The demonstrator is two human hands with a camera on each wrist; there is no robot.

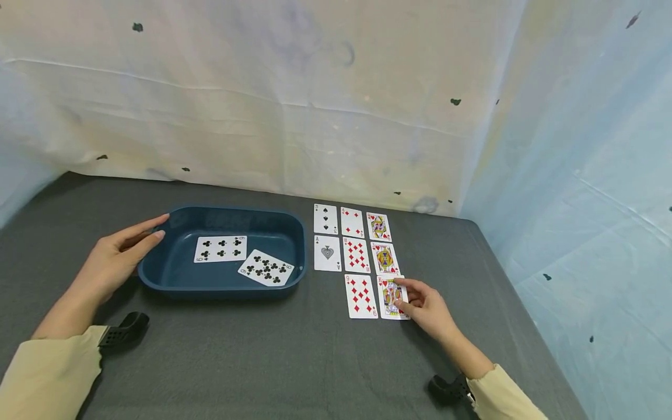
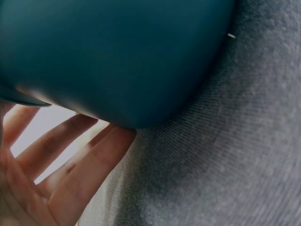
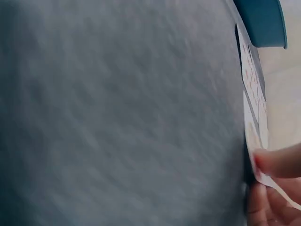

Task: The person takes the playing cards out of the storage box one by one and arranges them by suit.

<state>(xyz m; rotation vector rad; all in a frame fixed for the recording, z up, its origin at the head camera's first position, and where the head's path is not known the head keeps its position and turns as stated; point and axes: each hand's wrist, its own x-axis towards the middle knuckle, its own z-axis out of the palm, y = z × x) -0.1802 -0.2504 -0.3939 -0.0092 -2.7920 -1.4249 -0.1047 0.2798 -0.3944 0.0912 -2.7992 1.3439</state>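
Note:
My left hand [image 1: 112, 256] holds the left end of a dark blue tray [image 1: 220, 290], thumb at the rim. In the left wrist view its fingers [image 2: 89, 174] rest against the tray's outer wall. Over on the right, my right hand [image 1: 427, 309] pinches the king of hearts [image 1: 388, 294] by its right side. In the right wrist view the thumb [image 3: 277, 162] lies on the card's face, with fingers [image 3: 261, 205] at its edge. That king is at the near right corner of a grid of face-up playing cards, beside a diamond card [image 1: 361, 297].
Inside the tray lie two club cards, one straight [image 1: 220, 249] and one slanted [image 1: 266, 268]. Farther back in the grid are an ace of spades [image 1: 327, 253], a jack [image 1: 385, 258] and a queen [image 1: 379, 227]. Pale cloth [image 1: 262, 116] hangs along the dark table's back edge.

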